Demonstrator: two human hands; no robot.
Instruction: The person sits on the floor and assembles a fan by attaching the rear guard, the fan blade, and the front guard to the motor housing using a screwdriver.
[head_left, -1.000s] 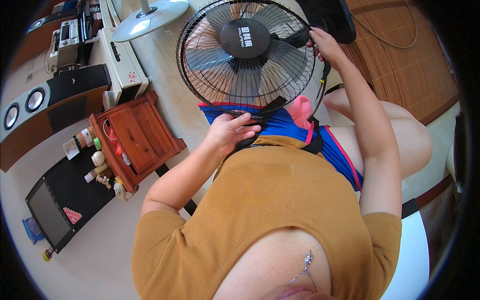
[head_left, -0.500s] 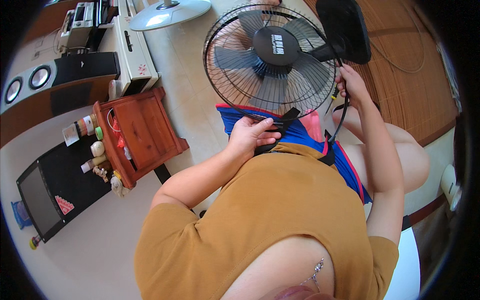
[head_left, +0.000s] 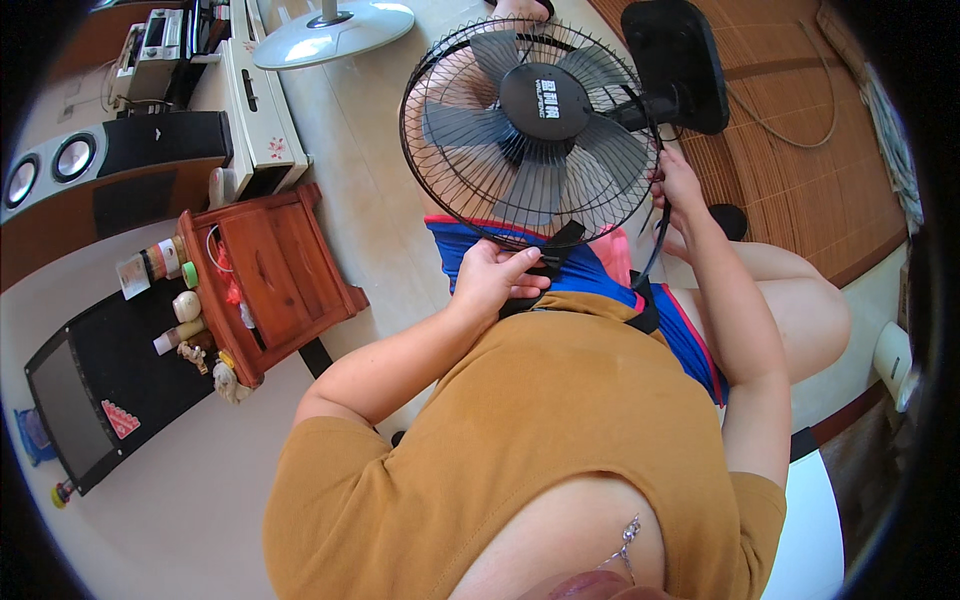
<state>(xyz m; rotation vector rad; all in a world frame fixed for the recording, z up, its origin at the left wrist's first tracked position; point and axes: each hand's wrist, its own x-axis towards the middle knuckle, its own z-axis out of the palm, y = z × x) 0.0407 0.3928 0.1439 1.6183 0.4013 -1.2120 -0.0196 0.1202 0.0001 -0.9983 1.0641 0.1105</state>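
Note:
A black electric fan point(head_left: 545, 105) with grey blades behind a round wire guard point(head_left: 440, 205) rests over my lap, tilted toward me. My left hand point(head_left: 495, 280) pinches the guard's near rim, beside a short black strip point(head_left: 566, 240). At the guard's right edge, my right hand point(head_left: 680, 185) closes around a thin, curved black band or cord point(head_left: 656, 245), which runs down toward my waist. Its fingertips are partly hidden, and whether they also touch the guard I cannot tell. The fan's black base point(head_left: 680, 65) lies beyond that hand, on the right.
A pale round pedestal base point(head_left: 345, 35) stands at the far left. Left of me are a reddish wooden cabinet point(head_left: 285, 270) with small bottles, a speaker point(head_left: 120, 165) and a white low unit point(head_left: 250, 110). A brown slatted mat point(head_left: 790, 150) with a cable on it lies at right.
The fan and its base have shifted slightly left and down in the picture. My right hand has moved slightly down and left, still on the black band or cord. My left hand keeps its pinch.

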